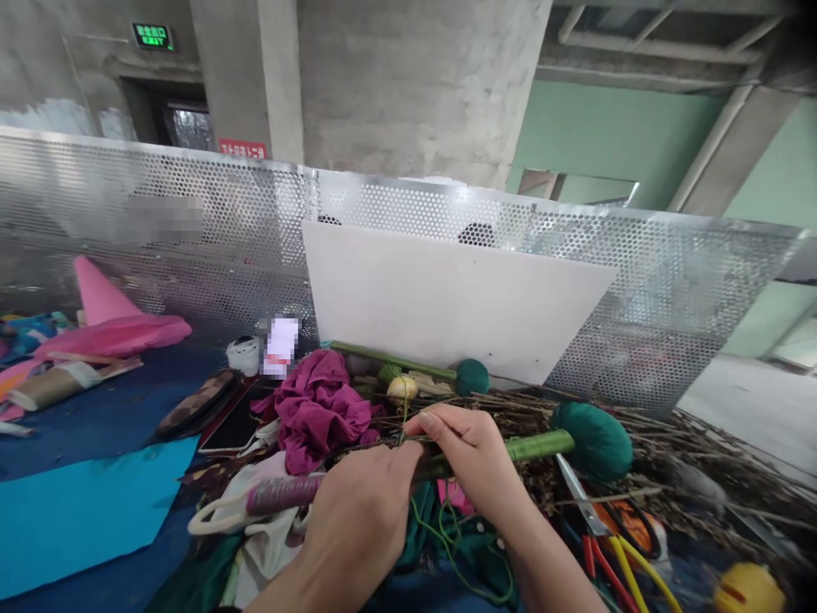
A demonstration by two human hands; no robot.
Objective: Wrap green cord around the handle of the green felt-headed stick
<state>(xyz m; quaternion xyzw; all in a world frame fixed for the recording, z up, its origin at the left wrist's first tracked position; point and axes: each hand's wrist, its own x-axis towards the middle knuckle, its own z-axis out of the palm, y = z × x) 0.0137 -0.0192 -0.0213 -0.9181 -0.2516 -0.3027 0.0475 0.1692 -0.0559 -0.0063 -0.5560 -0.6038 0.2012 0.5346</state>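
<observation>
My left hand (367,502) and my right hand (469,451) meet over a long stick (536,445) wrapped in green, which ends in a dark green ball (597,438) at the right. Both hands have their fingers closed round the stick, pinching thin dry twigs and a green wire (440,532) against it. The stick's left part (284,494) is wound in purple thread. A second green stick (389,359) with a smaller green ball (471,376) lies behind, by a white board (447,298).
Crumpled magenta cloth (319,409) lies left of my hands. Dry twigs (689,460) are piled at the right, with pliers and scissors (606,545) below them. A perforated metal screen (191,230) backs the table. Blue sheet (82,511), pink cone (99,294) and phone (233,426) lie left.
</observation>
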